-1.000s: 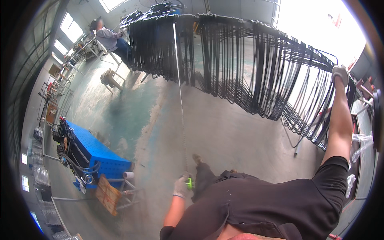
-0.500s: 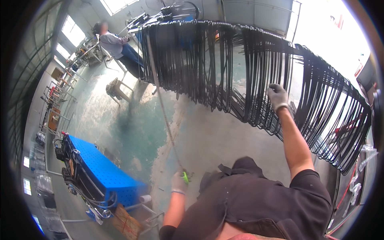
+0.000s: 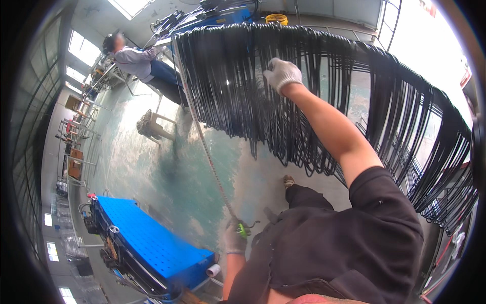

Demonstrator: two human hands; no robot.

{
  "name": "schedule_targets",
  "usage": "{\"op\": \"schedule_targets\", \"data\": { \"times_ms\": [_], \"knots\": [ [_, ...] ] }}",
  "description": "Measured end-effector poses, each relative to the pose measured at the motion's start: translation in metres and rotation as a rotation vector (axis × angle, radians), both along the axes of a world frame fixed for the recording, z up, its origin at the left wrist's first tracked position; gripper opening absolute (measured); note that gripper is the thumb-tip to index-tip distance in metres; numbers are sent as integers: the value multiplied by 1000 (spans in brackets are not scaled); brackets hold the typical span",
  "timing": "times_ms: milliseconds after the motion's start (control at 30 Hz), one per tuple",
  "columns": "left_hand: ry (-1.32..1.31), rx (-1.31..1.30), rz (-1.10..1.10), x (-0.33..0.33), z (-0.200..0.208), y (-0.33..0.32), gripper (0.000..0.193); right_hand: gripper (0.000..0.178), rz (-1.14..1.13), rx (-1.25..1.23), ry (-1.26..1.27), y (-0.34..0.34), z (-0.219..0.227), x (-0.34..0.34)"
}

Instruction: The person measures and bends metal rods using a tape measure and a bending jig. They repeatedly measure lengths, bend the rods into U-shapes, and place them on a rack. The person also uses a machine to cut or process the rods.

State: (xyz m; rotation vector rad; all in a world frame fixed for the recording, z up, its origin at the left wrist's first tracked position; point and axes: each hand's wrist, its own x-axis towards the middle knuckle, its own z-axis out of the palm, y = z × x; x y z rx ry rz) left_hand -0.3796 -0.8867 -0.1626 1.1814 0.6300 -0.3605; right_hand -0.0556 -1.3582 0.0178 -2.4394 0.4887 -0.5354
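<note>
My left hand, in a pale work glove, is low in front of my body. It is closed on one end of a long, pale, speckled strap with a bright green fitting and a dark hook beside it. The strap runs taut up to the far left end of a rack of hanging black loops. My right hand, also gloved, reaches out in front of the upper part of the loops. Its fingers are curled; whether a loop is between them is hidden.
A blue perforated bench with a white roll at its corner stands at lower left. Beyond it is a stool. At far left a person works by machinery. A yellow bucket is behind the rack.
My right hand has moved left and up along the hanging loops, its arm stretched farther out. My left hand still grips the strap. The view has shifted a little.
</note>
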Motion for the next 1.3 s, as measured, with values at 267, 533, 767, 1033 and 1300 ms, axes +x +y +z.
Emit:
{"op": "schedule_targets", "data": {
  "times_ms": [267, 533, 767, 1033, 1300],
  "knots": [
    [-60, 76, -116, 116, 24, 13, 40, 43, -121, -93, 285, -6, 2, 170],
    [29, -10, -422, 249, 21, 45, 39, 39, -374, -48, 329, 15, 16, 179],
    [70, -89, -767, 335, -11, 135, 37, 47, -531, -265, 37, 65, 86, 51],
    [102, -202, -901, 337, -23, 165, 32, 38, -414, -330, -316, 31, 193, -32],
    [169, -267, -806, 232, -40, 155, 30, 57, -300, -10, -47, 35, 183, 21]
  ]
}}
